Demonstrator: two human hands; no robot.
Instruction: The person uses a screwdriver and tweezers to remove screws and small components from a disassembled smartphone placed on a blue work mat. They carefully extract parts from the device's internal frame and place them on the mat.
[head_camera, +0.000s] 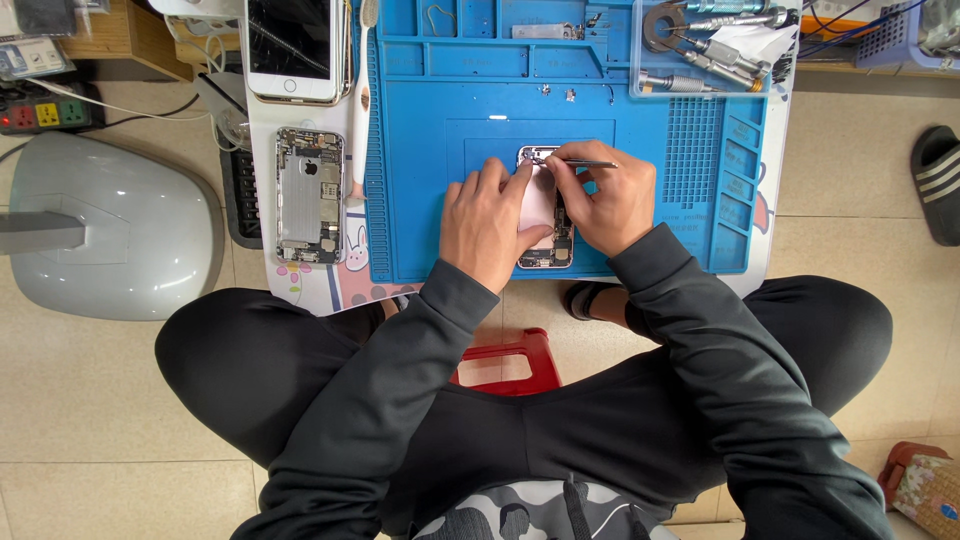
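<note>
An opened phone body (548, 205) with bare circuit parts lies on the blue work mat (430, 170). My left hand (487, 222) rests on its left side and pins it down with the fingers. My right hand (608, 195) grips thin metal tweezers (585, 163), whose tip reaches the top of the phone body. Both hands cover most of the phone's middle.
A second opened phone shell (309, 195) lies left of the mat, with a white phone screen (293, 48) above it. A clear tray of screwdrivers (712, 45) sits at the mat's top right. A grey lamp base (105, 225), a power strip (40, 108), a red stool (510, 360) and a sandal (938, 185) surround me.
</note>
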